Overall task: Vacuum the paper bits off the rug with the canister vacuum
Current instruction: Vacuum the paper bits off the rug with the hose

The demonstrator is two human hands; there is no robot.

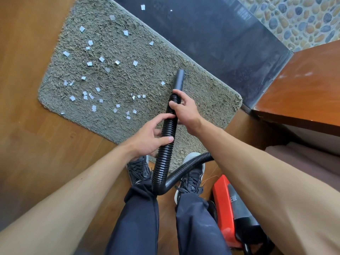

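The rug [156,70] lies ahead, with the red canister vacuum [226,208] near right by the feet. The black hose [161,162] runs near to far, gripped by the right hand [184,109] just behind the nozzle [179,78] and by the left hand [149,138] nearer in. Most paper bits [93,108] lie left of the nozzle, with nothing between.

A home: warm wooden plank floor [36,144], shaggy grey-green rug [147,70], pebble-mosaic floor [298,17] far right, wooden furniture [303,92] right.
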